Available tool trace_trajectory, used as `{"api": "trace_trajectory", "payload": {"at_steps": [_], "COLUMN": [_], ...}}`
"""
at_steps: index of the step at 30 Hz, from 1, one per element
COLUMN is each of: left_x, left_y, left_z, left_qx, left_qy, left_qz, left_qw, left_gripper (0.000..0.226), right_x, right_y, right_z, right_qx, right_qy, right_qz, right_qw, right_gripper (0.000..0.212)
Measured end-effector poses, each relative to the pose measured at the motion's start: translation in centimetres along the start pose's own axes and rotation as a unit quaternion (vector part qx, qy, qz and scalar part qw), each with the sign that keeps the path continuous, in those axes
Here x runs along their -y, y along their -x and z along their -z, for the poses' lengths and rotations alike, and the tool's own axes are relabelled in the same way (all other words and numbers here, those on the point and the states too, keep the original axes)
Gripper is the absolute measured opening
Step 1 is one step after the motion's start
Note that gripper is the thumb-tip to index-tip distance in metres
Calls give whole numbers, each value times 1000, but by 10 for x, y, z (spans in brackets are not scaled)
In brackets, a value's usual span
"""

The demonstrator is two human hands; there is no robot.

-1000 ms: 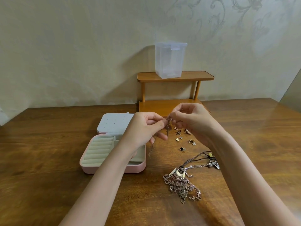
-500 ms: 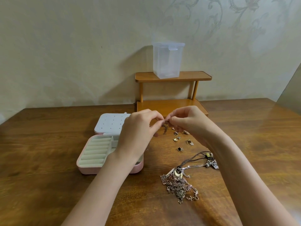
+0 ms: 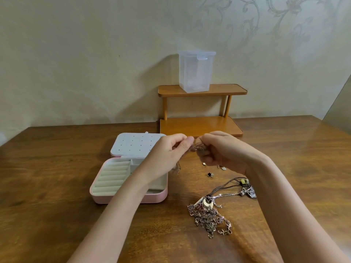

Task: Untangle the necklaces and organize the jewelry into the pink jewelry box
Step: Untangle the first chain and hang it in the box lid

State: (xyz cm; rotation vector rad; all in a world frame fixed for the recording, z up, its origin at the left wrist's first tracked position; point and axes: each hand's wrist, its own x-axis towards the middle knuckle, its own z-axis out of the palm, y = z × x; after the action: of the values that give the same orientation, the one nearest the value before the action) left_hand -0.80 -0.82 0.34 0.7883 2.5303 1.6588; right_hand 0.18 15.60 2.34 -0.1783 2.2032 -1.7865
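Note:
Above the table, my left hand (image 3: 167, 156) and my right hand (image 3: 224, 150) both pinch a thin chain necklace (image 3: 197, 148), which is blurred; a loose end dangles below my left hand. The pink jewelry box (image 3: 106, 198) lies open at the left, its white lid (image 3: 133, 144) folded back, its ring rolls and small compartments showing. A tangled pile of necklaces (image 3: 209, 215) lies on the table in front of my right forearm, with a black cord necklace (image 3: 228, 184) beside it. Small earrings (image 3: 210, 174) lie under my right hand, partly hidden.
A two-tier wooden shelf (image 3: 201, 126) stands against the wall behind my hands. A clear plastic container (image 3: 195, 72) sits on its top tier. The brown wooden table (image 3: 47, 186) stretches left and right.
Both hands have moved slightly up and apart while working the chain. My right hand has turned so its fingers curl lower around the chain.

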Motion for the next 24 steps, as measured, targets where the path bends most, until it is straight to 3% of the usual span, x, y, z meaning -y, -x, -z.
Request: {"api": "trace_trajectory", "payload": {"at_steps": [4, 9, 12, 15, 19, 22, 24], "left_x": [-2, 1, -1, -4, -5, 0, 0], "left_y": [1, 0, 1, 3, 4, 1, 0], "left_z": [6, 4, 5, 8, 8, 7, 5], "left_qx": [14, -16, -24, -29, -26, -42, -29], "left_qy": [115, 65, 106, 168, 205, 144, 61], "left_qz": [59, 64, 68, 86, 100, 89, 59], "left_qw": [992, 996, 992, 982, 973, 985, 996], "left_gripper": [15, 18, 24, 28, 12, 21, 15], "right_x": [1, 1, -1, -3, -6, -5, -5], "right_y": [-1, -1, 0, -1, -4, -5, -5], "right_z": [0, -1, 4, 8, 11, 8, 5], "right_qx": [-1, 27, 44, 20, -17, -20, -23], "right_qy": [-52, -72, -69, -79, -83, -87, -80], "right_qz": [3, 3, 47, 74, 77, 82, 79], "right_qw": [999, 997, 996, 994, 993, 993, 993], "right_gripper": [31, 28, 21, 13, 12, 10, 9]}}
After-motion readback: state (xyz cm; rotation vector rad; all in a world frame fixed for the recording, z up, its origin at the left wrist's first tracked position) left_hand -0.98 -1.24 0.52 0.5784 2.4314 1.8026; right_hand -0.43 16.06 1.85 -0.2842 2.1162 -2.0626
